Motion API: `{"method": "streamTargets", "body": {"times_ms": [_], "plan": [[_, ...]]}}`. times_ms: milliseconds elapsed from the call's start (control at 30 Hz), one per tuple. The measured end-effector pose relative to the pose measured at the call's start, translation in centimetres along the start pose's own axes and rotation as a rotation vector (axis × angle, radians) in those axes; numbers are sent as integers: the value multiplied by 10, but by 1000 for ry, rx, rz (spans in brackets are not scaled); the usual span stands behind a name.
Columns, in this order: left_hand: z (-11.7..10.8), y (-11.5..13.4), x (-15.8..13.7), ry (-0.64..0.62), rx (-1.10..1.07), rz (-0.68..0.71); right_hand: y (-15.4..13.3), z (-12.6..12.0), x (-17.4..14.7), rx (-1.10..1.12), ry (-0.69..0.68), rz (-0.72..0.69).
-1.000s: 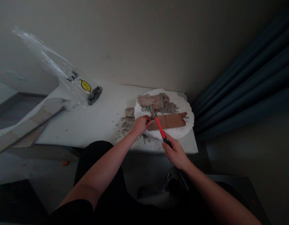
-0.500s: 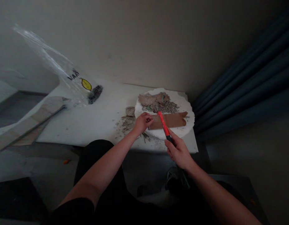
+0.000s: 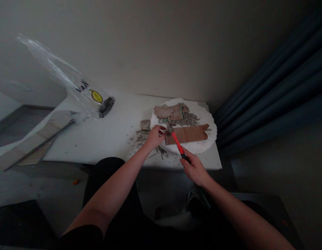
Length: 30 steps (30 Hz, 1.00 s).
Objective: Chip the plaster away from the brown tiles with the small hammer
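Note:
My right hand (image 3: 194, 168) grips a hammer (image 3: 178, 143) by its dark lower handle; the upper handle is red. The grey hammer head is low over the left end of a brown cardboard strip (image 3: 192, 134), close to the fingertips of my left hand (image 3: 155, 136). My left hand is closed in a pinch at that end; a small pale piece seems to be between the fingers, too unclear to name. The cardboard lies on a white round board (image 3: 212, 130) with a scalloped edge. Behind it on the board are a broken flat piece (image 3: 168, 112) and grey crumbled rubble (image 3: 189, 119).
The white table (image 3: 119, 135) holds scattered debris (image 3: 140, 139) left of the board. A clear plastic bag (image 3: 82, 99) with dark bits stands at the left, near long flat strips (image 3: 41, 139). A dark curtain (image 3: 275, 83) hangs at the right, and a wall rises behind.
The hammer has moved left and its head has come down beside my left fingers. My right hand has shifted slightly left and lower. The left hand has barely moved.

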<state>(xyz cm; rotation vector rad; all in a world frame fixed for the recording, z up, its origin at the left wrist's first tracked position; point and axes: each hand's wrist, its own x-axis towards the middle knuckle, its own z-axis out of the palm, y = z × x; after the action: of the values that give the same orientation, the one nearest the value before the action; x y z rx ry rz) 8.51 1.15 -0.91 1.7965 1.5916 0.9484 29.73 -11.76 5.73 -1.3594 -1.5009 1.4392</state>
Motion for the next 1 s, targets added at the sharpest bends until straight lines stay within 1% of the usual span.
{"method": "streamTargets", "body": {"times_ms": [133,233,333,467,533,567,633,700,733,800,867,1000], "plan": [[-11,-5,0,52,85,-41,2,1,-2,-14,9,-12],[-22,-10,-4,70,224,-85,4,1,-3,-18,12,-10],[-34,-13,-8,50,387,-173,6,3,-2,-26,-1,5],[-46,-16,-13,12,509,-244,8,6,-3,-6,11,-3],[-51,-19,-16,-34,579,-269,9,8,-4,10,20,-1],[-53,-21,-17,-86,614,-281,10,9,-5,15,18,7],[-55,-23,-22,-253,677,-287,11,10,-4,18,10,31],[-53,-25,-28,-436,725,-260,10,8,-4,19,13,49],[-50,-26,-32,-503,743,-239,9,6,-4,24,18,51],[-42,-28,-41,-572,751,-202,3,1,-4,46,31,49],[-30,-31,-50,-574,721,-187,-3,-5,-4,79,49,53],[-11,-42,-62,-503,655,-201,-5,-15,-1,143,105,52]]}}
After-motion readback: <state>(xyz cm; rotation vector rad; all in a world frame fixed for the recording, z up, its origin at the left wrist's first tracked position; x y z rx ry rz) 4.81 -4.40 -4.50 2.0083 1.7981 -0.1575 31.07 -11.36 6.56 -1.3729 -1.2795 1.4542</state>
